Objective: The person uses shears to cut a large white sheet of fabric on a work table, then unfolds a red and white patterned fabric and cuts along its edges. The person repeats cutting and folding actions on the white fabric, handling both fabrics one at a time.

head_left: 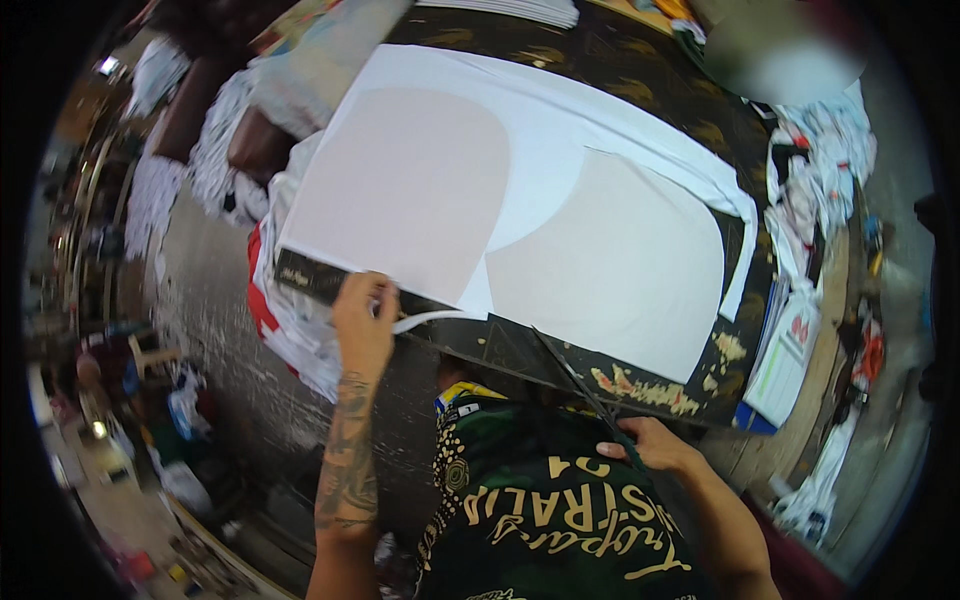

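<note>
White fabric [545, 185] lies across a dark patterned table, with two large pale pinkish panels, a left panel [400, 190] and a right panel [610, 265], marked out by curved edges. At the table's near left edge my left hand [365, 310] is closed, its fingers pinching the end of a narrow white fabric strip [435, 319] that runs to the cloth's near edge. My right hand [650, 443] grips dark long-bladed scissors [575, 378] close to my body. Their blades point up and left over the near table edge, apart from the fabric; the handles are partly hidden by my fingers.
Papers or a booklet [785, 355] lie at the table's right end. Crumpled white cloths [825, 150] are heaped beyond it. More fabric with a red part [300, 330] hangs by the left edge. A white stack [520, 10] rests at the far side.
</note>
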Demonstrator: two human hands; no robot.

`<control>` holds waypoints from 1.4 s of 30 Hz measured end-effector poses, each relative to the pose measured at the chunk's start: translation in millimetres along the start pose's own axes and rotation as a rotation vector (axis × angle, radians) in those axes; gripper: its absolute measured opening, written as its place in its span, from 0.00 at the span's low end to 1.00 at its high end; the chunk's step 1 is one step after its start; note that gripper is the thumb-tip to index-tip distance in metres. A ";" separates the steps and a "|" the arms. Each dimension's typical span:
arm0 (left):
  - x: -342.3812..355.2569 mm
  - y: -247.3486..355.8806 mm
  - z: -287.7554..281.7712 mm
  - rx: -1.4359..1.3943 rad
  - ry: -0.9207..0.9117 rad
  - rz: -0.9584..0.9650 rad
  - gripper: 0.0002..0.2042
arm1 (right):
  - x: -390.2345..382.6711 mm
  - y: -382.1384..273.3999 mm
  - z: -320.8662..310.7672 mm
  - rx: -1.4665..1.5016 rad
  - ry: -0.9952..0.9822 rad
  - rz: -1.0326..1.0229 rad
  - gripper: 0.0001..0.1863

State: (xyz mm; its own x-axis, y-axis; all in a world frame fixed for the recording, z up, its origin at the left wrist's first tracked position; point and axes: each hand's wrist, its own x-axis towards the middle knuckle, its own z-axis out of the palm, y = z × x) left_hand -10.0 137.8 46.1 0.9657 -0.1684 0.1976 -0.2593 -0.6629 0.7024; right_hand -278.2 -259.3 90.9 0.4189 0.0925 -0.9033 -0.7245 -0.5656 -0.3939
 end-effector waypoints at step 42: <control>184.4 -27.0 99.0 -0.009 -0.651 0.823 0.18 | 107.2 -302.2 243.1 1.381 0.513 -0.020 0.25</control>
State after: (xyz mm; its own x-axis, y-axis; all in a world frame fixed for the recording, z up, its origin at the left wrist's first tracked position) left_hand 176.3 52.4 -4.1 0.3107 -0.9265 0.2121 -0.8365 -0.1606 0.5239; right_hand -147.4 120.8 71.9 0.3650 -0.3699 -0.8544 -0.5295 0.6723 -0.5173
